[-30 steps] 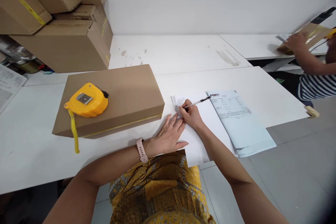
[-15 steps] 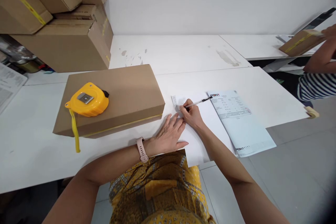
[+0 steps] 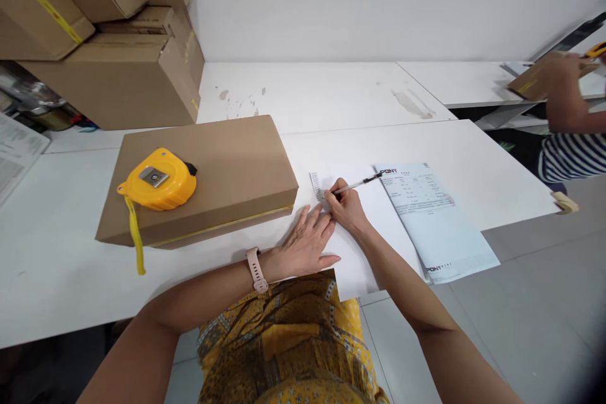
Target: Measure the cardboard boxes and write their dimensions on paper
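Note:
My right hand (image 3: 348, 207) is closed around a pen (image 3: 362, 182), its tip down at the left part of a white sheet of paper (image 3: 357, 274). Small rows of writing run along the sheet's upper left edge. Flat on the table and the sheet's left edge lies my left hand (image 3: 307, 245), fingers spread, beside the right one. A printed pale form (image 3: 438, 224) rests to the right of the sheet. On the left, a brown cardboard box (image 3: 237, 164) carries a yellow tape measure (image 3: 161, 180) with its yellow wrist strap hanging over the front.
Several cardboard boxes (image 3: 127, 76) are stacked at the back left against the wall. The white table (image 3: 331, 98) has worn patches. At far right, a co-worker's hand (image 3: 563, 76) is at another box (image 3: 525, 83), with striped clothing (image 3: 575, 154) below.
My hands and the pen look almost unmoved. At far right the co-worker's hand has shifted left over the box, and a yellow object shows at the frame's edge.

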Demonstrator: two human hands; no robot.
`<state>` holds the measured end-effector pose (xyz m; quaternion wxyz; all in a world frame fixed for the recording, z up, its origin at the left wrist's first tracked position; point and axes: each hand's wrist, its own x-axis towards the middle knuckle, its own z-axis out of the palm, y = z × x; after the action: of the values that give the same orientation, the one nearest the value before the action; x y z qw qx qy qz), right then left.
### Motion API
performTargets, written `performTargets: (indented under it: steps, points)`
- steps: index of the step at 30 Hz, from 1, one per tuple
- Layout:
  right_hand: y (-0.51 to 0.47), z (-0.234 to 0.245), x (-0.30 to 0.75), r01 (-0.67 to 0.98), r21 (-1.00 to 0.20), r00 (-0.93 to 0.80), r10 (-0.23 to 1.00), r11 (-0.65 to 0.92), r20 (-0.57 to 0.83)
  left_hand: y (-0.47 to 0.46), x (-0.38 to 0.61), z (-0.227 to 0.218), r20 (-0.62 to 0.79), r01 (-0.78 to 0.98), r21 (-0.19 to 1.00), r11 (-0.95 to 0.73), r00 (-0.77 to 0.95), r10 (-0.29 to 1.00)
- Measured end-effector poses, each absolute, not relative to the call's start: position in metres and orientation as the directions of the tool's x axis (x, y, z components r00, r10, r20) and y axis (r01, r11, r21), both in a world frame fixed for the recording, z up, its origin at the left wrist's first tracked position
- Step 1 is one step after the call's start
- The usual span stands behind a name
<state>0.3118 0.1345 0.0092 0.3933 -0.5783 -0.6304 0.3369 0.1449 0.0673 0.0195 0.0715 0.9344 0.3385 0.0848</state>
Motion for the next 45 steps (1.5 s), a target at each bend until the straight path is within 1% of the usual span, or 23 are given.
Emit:
performTargets:
  steps: [13, 18, 37, 45]
  points:
    - [0.1336, 0.0106, 0.3115, 0.446, -0.889, -0.028, 0.995, 0.100, 0.098, 0.0677, 0.1453, 0.0191, 0.095, 0.625, 0.192, -0.757, 0.755, 0.648]
    - [0.1348, 0.0086, 0.3120, 0.466, -0.878, -0.017, 0.994, 0.104, 0.109, 0.0679, 0.1453, 0.0212, 0.084, 0.621, 0.203, -0.757, 0.760, 0.645]
    - [0.1356, 0.0060, 0.3140, 0.478, -0.870, -0.015, 0.992, 0.119, 0.127, 0.0676, 0.1456, 0.0182, 0.096, 0.627, 0.178, -0.758, 0.756, 0.648]
    - [0.1355, 0.0073, 0.3137, 0.480, -0.871, -0.010, 0.994, 0.101, 0.110, 0.0676, 0.1453, 0.0222, 0.086, 0.630, 0.169, -0.758, 0.757, 0.648]
